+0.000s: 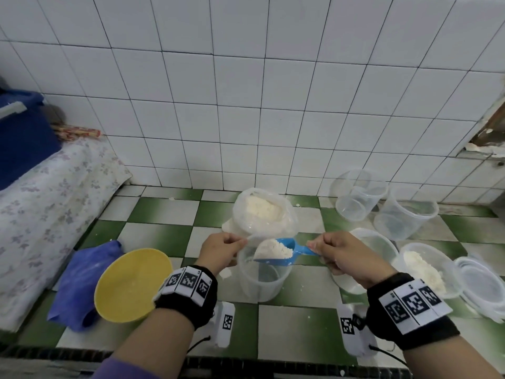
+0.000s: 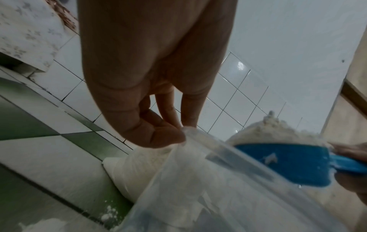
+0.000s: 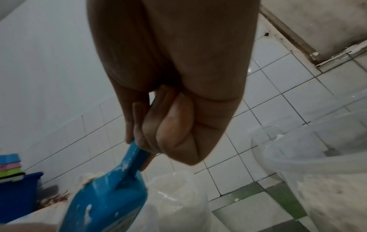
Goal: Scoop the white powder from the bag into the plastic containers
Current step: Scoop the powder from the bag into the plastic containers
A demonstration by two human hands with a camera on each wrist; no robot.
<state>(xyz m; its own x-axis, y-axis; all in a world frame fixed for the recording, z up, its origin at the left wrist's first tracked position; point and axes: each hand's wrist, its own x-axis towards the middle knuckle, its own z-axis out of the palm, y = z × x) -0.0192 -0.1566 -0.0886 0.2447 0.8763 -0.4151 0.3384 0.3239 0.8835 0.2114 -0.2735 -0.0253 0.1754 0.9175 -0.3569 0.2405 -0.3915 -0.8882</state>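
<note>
A clear bag of white powder (image 1: 262, 214) stands open on the green-and-white tiled counter. Just in front of it is a clear plastic container (image 1: 262, 280), almost empty. My left hand (image 1: 240, 242) pinches its far left rim, with thumb and fingers meeting on the rim edge (image 2: 190, 133). My right hand (image 1: 314, 246) grips the handle of a blue scoop (image 1: 289, 253). The scoop is heaped with powder and held level over the container's mouth. In the right wrist view my fingers (image 3: 168, 135) curl round the scoop's handle (image 3: 137, 157), with the bag (image 3: 178, 196) behind.
A container part-filled with powder (image 1: 426, 272) and a stack of lids (image 1: 483, 285) sit at the right. Two empty containers (image 1: 355, 198) (image 1: 404, 217) stand near the wall. A yellow bowl (image 1: 131, 285) and a blue cloth (image 1: 82, 283) lie at the left.
</note>
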